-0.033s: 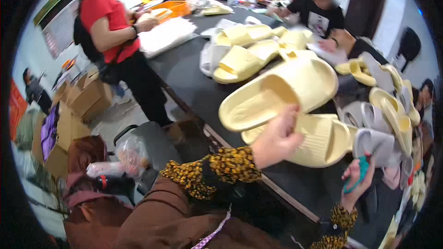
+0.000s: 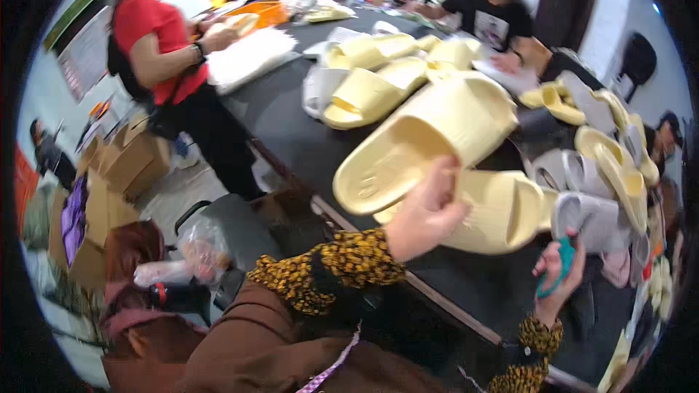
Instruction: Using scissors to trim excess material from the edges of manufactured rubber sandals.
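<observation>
My left hand point(image 2: 426, 215) grips the heel end of a pale yellow slide sandal point(image 2: 429, 138) and holds it tilted above the black table point(image 2: 291, 131). A second yellow slide point(image 2: 510, 207) lies on the table just under and behind that hand. Lower right, my right hand point(image 2: 557, 273) is closed around a small teal tool point(image 2: 562, 258), close to a grey-white slide point(image 2: 593, 218). Both wrists show leopard-print cuffs and brown sleeves.
More yellow slides point(image 2: 371, 84) are heaped farther back on the table, and others run along its right side point(image 2: 619, 153). A person in a red shirt point(image 2: 156, 44) stands at the left edge, another in black point(image 2: 495, 18) at the far end. Cardboard boxes point(image 2: 127, 164) and a grey chair point(image 2: 233, 225) stand on the floor to the left.
</observation>
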`<move>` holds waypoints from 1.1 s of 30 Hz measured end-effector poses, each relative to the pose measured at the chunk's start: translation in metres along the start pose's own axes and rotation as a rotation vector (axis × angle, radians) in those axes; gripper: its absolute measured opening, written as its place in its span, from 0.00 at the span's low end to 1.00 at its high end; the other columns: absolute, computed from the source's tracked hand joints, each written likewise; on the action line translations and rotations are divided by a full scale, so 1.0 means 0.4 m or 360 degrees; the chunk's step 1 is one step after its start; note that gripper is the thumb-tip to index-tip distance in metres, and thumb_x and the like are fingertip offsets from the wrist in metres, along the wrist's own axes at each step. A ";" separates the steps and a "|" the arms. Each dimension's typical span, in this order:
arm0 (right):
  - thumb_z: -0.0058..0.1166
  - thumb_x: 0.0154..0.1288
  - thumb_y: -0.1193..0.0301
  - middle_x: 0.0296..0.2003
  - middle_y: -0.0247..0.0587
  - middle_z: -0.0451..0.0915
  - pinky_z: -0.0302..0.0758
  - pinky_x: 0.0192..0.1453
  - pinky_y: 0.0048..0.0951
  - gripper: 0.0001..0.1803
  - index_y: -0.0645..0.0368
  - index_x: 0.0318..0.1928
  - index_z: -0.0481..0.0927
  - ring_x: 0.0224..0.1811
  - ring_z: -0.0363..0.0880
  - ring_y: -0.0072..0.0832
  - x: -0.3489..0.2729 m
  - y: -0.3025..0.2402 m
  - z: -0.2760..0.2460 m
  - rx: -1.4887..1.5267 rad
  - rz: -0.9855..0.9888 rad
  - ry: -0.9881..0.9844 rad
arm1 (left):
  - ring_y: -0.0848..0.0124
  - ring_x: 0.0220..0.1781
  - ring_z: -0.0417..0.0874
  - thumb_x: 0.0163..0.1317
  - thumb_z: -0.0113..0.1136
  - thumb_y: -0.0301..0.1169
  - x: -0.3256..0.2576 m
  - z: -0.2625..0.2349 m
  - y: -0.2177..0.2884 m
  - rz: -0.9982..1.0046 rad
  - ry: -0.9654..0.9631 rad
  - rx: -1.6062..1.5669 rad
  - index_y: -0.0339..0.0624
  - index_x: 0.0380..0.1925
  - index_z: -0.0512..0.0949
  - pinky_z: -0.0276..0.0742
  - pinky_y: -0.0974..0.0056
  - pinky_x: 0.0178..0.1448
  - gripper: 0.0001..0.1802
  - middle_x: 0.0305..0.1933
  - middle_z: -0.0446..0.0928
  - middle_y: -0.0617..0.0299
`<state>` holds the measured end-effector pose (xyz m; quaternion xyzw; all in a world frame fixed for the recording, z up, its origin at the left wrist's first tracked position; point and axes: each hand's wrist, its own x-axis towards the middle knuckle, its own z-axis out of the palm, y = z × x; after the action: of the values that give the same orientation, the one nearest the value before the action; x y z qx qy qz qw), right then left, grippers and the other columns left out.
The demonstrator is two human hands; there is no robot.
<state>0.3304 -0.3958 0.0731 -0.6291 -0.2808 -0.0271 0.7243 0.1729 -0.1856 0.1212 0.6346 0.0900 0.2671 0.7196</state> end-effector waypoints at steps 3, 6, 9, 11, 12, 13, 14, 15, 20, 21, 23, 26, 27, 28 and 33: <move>0.57 0.57 0.75 0.32 0.36 0.74 0.70 0.31 0.15 0.27 0.66 0.57 0.65 0.29 0.71 0.16 -0.003 -0.006 0.029 -0.0104 0.0026 -0.0304 | 0.71 0.38 0.75 0.57 0.51 0.19 0.012 -0.023 -0.045 0.0266 0.0129 0.0189 0.33 0.59 0.54 0.73 0.69 0.39 0.30 0.43 0.73 0.51; 0.59 0.54 0.78 0.38 0.38 0.75 0.73 0.42 0.21 0.29 0.64 0.58 0.66 0.38 0.74 0.20 0.004 0.020 0.047 -0.0167 0.0001 -0.0594 | 0.70 0.42 0.73 0.57 0.49 0.18 0.010 -0.023 -0.035 0.0320 0.0200 -0.0160 0.34 0.60 0.52 0.70 0.69 0.45 0.30 0.50 0.72 0.48; 0.61 0.52 0.77 0.38 0.39 0.75 0.73 0.40 0.21 0.29 0.61 0.56 0.68 0.37 0.74 0.20 0.016 0.019 0.023 -0.0354 -0.0108 -0.0702 | 0.69 0.47 0.73 0.58 0.48 0.17 0.022 0.005 -0.040 0.0298 0.0313 -0.0273 0.33 0.62 0.50 0.69 0.67 0.52 0.32 0.56 0.69 0.43; 0.64 0.50 0.75 0.38 0.38 0.76 0.74 0.38 0.23 0.30 0.61 0.55 0.70 0.35 0.75 0.20 0.017 -0.014 0.023 -0.0530 -0.0133 -0.0791 | 0.67 0.50 0.73 0.58 0.47 0.15 0.022 0.016 -0.048 0.0323 0.0367 -0.0317 0.33 0.63 0.49 0.67 0.65 0.56 0.32 0.59 0.67 0.43; 0.64 0.50 0.75 0.38 0.40 0.76 0.75 0.37 0.24 0.30 0.60 0.55 0.70 0.34 0.76 0.23 0.017 -0.027 0.032 -0.0574 -0.0176 -0.0847 | 0.66 0.52 0.72 0.58 0.47 0.15 0.017 0.014 -0.046 0.0315 0.0409 -0.0319 0.33 0.63 0.49 0.67 0.65 0.58 0.33 0.59 0.66 0.42; 0.64 0.50 0.75 0.38 0.42 0.76 0.75 0.37 0.25 0.30 0.59 0.55 0.70 0.33 0.76 0.24 0.018 -0.033 0.041 -0.0598 -0.0212 -0.0865 | 0.66 0.52 0.72 0.58 0.46 0.15 0.013 0.019 -0.040 0.0325 0.0416 -0.0347 0.33 0.63 0.49 0.66 0.65 0.58 0.33 0.60 0.66 0.41; 0.64 0.50 0.75 0.37 0.44 0.76 0.76 0.37 0.26 0.30 0.59 0.55 0.70 0.32 0.77 0.26 0.020 -0.039 0.050 -0.0621 -0.0249 -0.0887 | 0.66 0.52 0.73 0.58 0.46 0.15 0.011 0.023 -0.032 0.0336 0.0426 -0.0375 0.33 0.64 0.48 0.66 0.64 0.59 0.33 0.61 0.65 0.39; 0.62 0.51 0.74 0.37 0.47 0.76 0.77 0.37 0.29 0.28 0.60 0.54 0.70 0.32 0.78 0.30 0.021 -0.050 0.057 -0.0658 -0.0203 -0.0919 | 0.66 0.52 0.73 0.58 0.46 0.15 0.007 0.022 -0.029 0.0327 0.0412 -0.0381 0.33 0.64 0.48 0.66 0.64 0.59 0.33 0.61 0.65 0.39; 0.59 0.53 0.73 0.37 0.49 0.76 0.77 0.37 0.33 0.24 0.62 0.52 0.70 0.31 0.79 0.35 0.032 -0.056 0.091 -0.0763 -0.0257 -0.0908 | 0.68 0.51 0.73 0.58 0.45 0.15 -0.009 0.014 -0.028 0.0358 0.0400 -0.0252 0.32 0.64 0.47 0.64 0.66 0.60 0.33 0.61 0.63 0.36; 0.62 0.51 0.74 0.37 0.47 0.77 0.76 0.36 0.30 0.26 0.62 0.52 0.71 0.31 0.78 0.30 0.035 -0.053 0.096 -0.0779 -0.0260 -0.0914 | 0.68 0.51 0.73 0.58 0.45 0.15 -0.010 0.012 -0.028 0.0360 0.0401 -0.0250 0.32 0.64 0.47 0.64 0.66 0.60 0.33 0.61 0.63 0.36; 0.65 0.50 0.74 0.38 0.45 0.77 0.76 0.35 0.26 0.28 0.63 0.53 0.71 0.31 0.77 0.25 0.040 -0.052 0.100 -0.0793 -0.0264 -0.0918 | 0.70 0.47 0.73 0.58 0.46 0.16 -0.012 0.010 -0.029 0.0393 0.0447 -0.0183 0.31 0.63 0.48 0.66 0.65 0.58 0.33 0.60 0.64 0.37; 0.64 0.50 0.74 0.38 0.46 0.77 0.76 0.36 0.27 0.27 0.64 0.52 0.71 0.31 0.78 0.26 0.046 -0.052 0.103 -0.0796 -0.0253 -0.0930 | 0.58 0.63 0.67 0.59 0.45 0.18 -0.013 0.003 -0.033 0.0329 0.0400 0.0067 0.31 0.62 0.48 0.66 0.58 0.60 0.31 0.62 0.61 0.37; 0.64 0.51 0.74 0.38 0.47 0.78 0.77 0.36 0.27 0.26 0.64 0.51 0.71 0.31 0.78 0.27 0.047 -0.049 0.101 -0.0789 -0.0221 -0.0926 | 0.58 0.63 0.67 0.59 0.45 0.18 -0.012 0.006 -0.035 0.0326 0.0389 0.0068 0.31 0.62 0.48 0.66 0.58 0.60 0.31 0.62 0.61 0.37; 0.64 0.51 0.74 0.37 0.47 0.78 0.77 0.36 0.28 0.26 0.64 0.51 0.71 0.31 0.79 0.28 0.047 -0.046 0.097 -0.0781 -0.0188 -0.0922 | 0.59 0.62 0.67 0.59 0.45 0.18 -0.011 0.011 -0.034 0.0309 0.0385 0.0103 0.30 0.62 0.49 0.67 0.59 0.59 0.31 0.62 0.62 0.37; 0.61 0.52 0.74 0.36 0.49 0.78 0.77 0.36 0.31 0.23 0.63 0.50 0.71 0.31 0.80 0.34 0.045 -0.020 0.074 -0.0735 -0.0206 -0.0866 | 0.62 0.54 0.73 0.60 0.45 0.19 -0.003 0.021 -0.053 0.0300 0.0390 0.0262 0.29 0.62 0.51 0.71 0.63 0.52 0.29 0.60 0.65 0.38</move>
<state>0.3312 -0.3643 0.0897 -0.7413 -0.4890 0.0327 0.4586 0.1814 -0.1947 0.1022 0.6598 0.1389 0.4005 0.6205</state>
